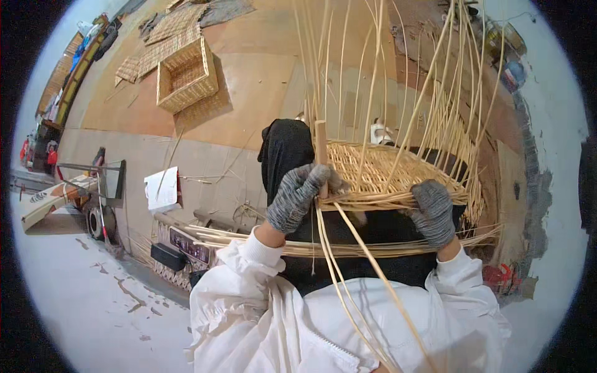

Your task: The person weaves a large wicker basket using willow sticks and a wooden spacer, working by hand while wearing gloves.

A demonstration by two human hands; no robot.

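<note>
A half-woven wicker basket rests over my lap, its woven base facing up and long pale stakes rising from its edges. At its near left corner, my left hand, in a grey knit glove, is closed around a short thick wooden post. My right hand, gloved the same way, grips the near woven edge at the right, fingers curled over it. Several loose willow rods run from beside the left hand down across my white jacket. The fingertips under the edge are partly hidden.
A finished rectangular basket stands on the board floor at the far left, by flat woven mats. A bundle of rods lies across my legs. White paper, a tool with a wheel and a black box are at left.
</note>
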